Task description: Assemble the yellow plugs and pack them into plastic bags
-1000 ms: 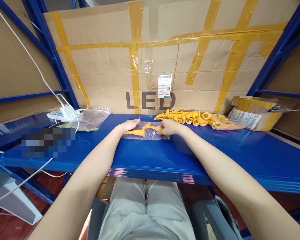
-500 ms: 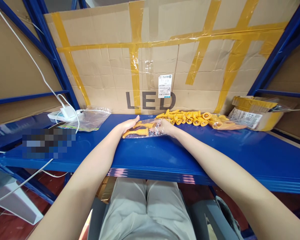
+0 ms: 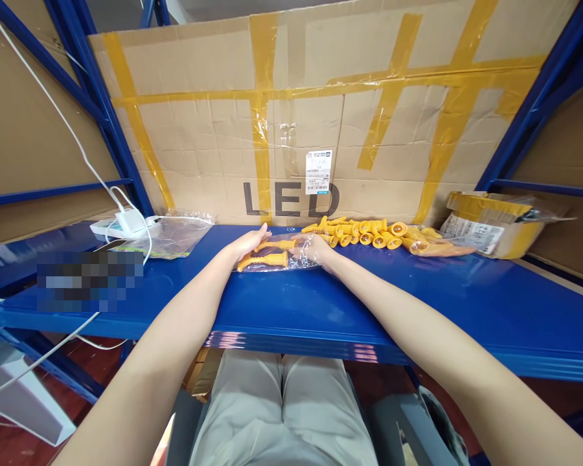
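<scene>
A clear plastic bag (image 3: 298, 263) with yellow plastic pieces (image 3: 265, 260) in it lies on the blue shelf, between my two hands. The pieces are long and narrow, bent at one end and flared at the other. My left hand (image 3: 247, 246) holds the bag's left end, thumb pointing up and away; its other fingers are mostly hidden. At the right end, my right hand (image 3: 317, 249) is closed on the bag, with crinkled film over its fingertips. Behind that hand lies a pile of similar yellow pieces (image 3: 366, 238), round flared ends facing me.
Right of the pile are a bag of yellow pieces (image 3: 430, 244) and an opened, taped carton (image 3: 495, 226). A power strip (image 3: 126, 223) with white cables and a flat plastic packet (image 3: 187, 236) sit left. A large cardboard sheet (image 3: 199, 149) stands behind the blue shelf (image 3: 291, 307).
The view has tilted and shifted slightly. Both hands remain at the ends of the bag, and the yellow pieces inside have barely moved.
</scene>
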The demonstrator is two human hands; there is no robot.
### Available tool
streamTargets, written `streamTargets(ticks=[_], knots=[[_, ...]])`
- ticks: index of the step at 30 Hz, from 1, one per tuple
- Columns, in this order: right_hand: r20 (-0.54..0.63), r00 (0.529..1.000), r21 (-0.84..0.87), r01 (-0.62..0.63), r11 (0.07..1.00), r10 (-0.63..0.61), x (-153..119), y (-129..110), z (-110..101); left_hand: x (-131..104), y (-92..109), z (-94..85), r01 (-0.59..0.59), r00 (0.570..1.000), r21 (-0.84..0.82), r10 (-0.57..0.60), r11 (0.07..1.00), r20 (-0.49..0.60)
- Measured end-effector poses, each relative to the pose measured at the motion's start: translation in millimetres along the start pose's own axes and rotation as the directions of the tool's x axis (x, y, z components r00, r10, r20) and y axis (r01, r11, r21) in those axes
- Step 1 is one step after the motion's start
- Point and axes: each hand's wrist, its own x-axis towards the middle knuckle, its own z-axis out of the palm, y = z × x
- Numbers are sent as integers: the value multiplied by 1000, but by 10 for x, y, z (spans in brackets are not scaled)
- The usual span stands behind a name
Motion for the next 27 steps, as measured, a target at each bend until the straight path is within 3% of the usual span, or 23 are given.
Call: streamTargets(ticks=[6, 10, 12, 15, 19, 27], knots=[[124, 991, 182, 31, 983, -54, 18, 63, 15, -45, 40, -1, -57, 998, -4, 57, 998, -16], [-30, 998, 74, 54, 996, -52, 54, 83, 17, -11, -4, -10, -66, 998, -4, 66, 998, -12], [-48, 997, 27, 69, 997, -68, 50, 76, 12, 16, -40, -22, -64, 998, -22, 64, 998, -1], [128, 989, 71, 65, 995, -74, 11, 50, -7, 31, -73, -40, -63, 998, -55, 64, 996, 5], [358, 932, 89, 24, 996, -54, -48, 4, -28, 18, -74, -44, -65, 998, -83, 64, 994, -11], [443, 896, 114, -38, 993, -17, -77, -44, -39, -8, -35, -26, -73, 997, -77, 71, 994, -32]])
